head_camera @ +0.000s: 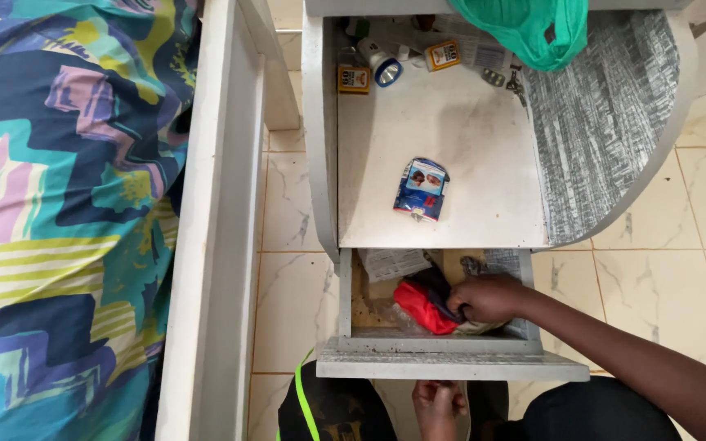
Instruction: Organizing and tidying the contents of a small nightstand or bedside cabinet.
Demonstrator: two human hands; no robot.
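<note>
Two hands in view. Right hand (488, 298): inside the pulled-out drawer (451, 355), fingers curled round a red and dark cloth bundle (425, 304), which lies among papers at the drawer's middle and is not yet lifted clear. Left hand (439, 402): below the drawer front, fingers closed, contents not discernible. Worktop (467, 139) above: blue packet (421, 189), small torch (384, 67), green bag (533, 28).

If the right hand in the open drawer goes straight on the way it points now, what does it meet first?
The right hand points left inside the drawer. It would probably press first into the red cloth item that its fingers already touch, though depth is unclear.
</note>
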